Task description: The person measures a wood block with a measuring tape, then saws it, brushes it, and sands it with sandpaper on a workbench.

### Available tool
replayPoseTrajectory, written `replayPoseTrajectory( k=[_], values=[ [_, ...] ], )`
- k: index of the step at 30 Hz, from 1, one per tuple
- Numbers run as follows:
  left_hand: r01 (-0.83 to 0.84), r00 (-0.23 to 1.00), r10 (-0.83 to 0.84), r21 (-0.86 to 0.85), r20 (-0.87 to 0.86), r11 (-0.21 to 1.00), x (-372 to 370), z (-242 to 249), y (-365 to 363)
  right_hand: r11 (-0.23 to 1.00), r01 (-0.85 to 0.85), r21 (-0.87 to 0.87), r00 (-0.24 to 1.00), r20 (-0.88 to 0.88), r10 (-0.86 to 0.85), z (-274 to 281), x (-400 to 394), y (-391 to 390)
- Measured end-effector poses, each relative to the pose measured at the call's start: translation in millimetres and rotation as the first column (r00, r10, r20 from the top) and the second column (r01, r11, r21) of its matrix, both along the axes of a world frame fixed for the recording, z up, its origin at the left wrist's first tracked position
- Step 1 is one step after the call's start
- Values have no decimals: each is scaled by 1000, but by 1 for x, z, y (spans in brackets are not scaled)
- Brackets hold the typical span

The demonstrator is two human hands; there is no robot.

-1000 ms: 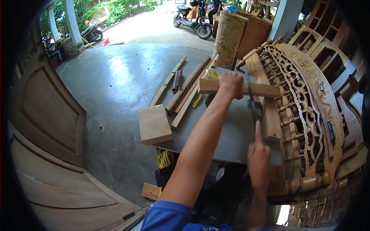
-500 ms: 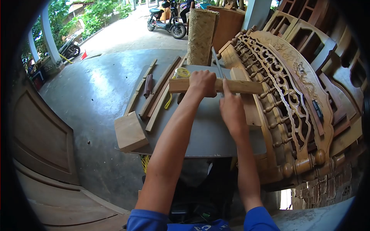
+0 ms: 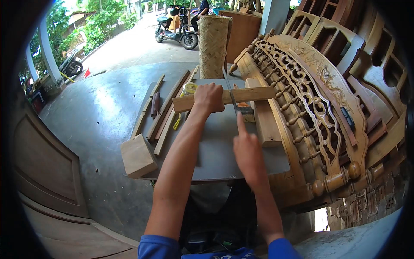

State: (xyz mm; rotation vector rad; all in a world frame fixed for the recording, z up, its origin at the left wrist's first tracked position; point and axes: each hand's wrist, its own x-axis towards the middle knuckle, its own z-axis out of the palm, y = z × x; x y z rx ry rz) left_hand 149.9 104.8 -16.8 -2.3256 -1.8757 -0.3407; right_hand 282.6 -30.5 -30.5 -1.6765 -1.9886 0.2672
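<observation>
My left hand (image 3: 208, 98) is closed around a wooden bar (image 3: 253, 93), held crosswise over the grey table (image 3: 215, 159). A long thin metal blade (image 3: 228, 84) crosses the bar just right of that hand. My right hand (image 3: 248, 151) is closed at the blade's near end, with its index finger stretched along it; the handle is hidden in the fingers. Below the bar, a dark block (image 3: 246, 113) lies beside a thick wooden plank (image 3: 266, 125). Left of the bar are a yellow tape roll (image 3: 190, 88) and several long wooden strips (image 3: 165, 115).
A wooden block (image 3: 139, 156) sits at the table's left front corner. Carved wooden furniture (image 3: 310, 95) leans along the right. A woven roll (image 3: 213, 47) stands behind the table. Farther back are a scooter (image 3: 177, 30) and a person (image 3: 202, 12).
My right hand has drawn back toward me and the blade has slid with it across the bar. The bar's right end is tilted higher. The whole view has shifted slightly.
</observation>
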Motion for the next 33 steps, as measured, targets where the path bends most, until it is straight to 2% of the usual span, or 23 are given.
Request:
replayPoseTrajectory(
  k=[1,3,6,7,9,11,13,16,18,21,25,28,30,33],
  values=[
    [2,1000,-2,3,-10,1000,0,1,-1,996,-4,92,998,-62,10,-7,-6,30],
    [-7,1000,7,19,0,1000,1,2,-2,956,-79,282,993,-61,100,-11,-15,85],
    [-27,999,26,54,28,998,3,1,-1,991,-26,130,1000,3,26,1,-24,101],
    [-33,999,31,68,24,997,3,2,-3,992,-18,127,1000,-7,19,2,-22,89],
    [-37,998,34,66,45,997,2,-2,-4,992,-6,122,1000,-21,9,-2,-14,40],
    [-38,995,32,60,95,998,0,-3,3,998,13,-54,999,47,-10,2,5,-19],
    [-27,996,26,10,88,1000,1,-1,4,991,32,-131,999,-13,-34,-5,17,-63],
    [-2,997,2,-3,72,1000,-3,-2,4,990,12,-142,999,-50,-19,1,24,-53],
    [10,999,-11,9,45,1000,-1,0,4,999,-17,-47,997,-79,13,-2,17,-7],
    [-4,1000,3,19,10,1000,0,3,1,993,-61,106,998,-22,64,-1,-4,58],
    [-22,1000,22,14,12,1000,-1,0,0,986,-48,160,999,-12,51,0,-18,86],
    [-29,998,27,24,61,999,-4,1,5,993,-61,100,997,-34,65,-5,-3,34],
    [-24,996,21,28,89,999,-5,0,6,995,5,-97,1000,-25,-8,3,14,-34],
    [-14,997,13,14,79,1000,-4,1,8,994,4,-112,998,-57,-10,1,34,-67]
  ],
)
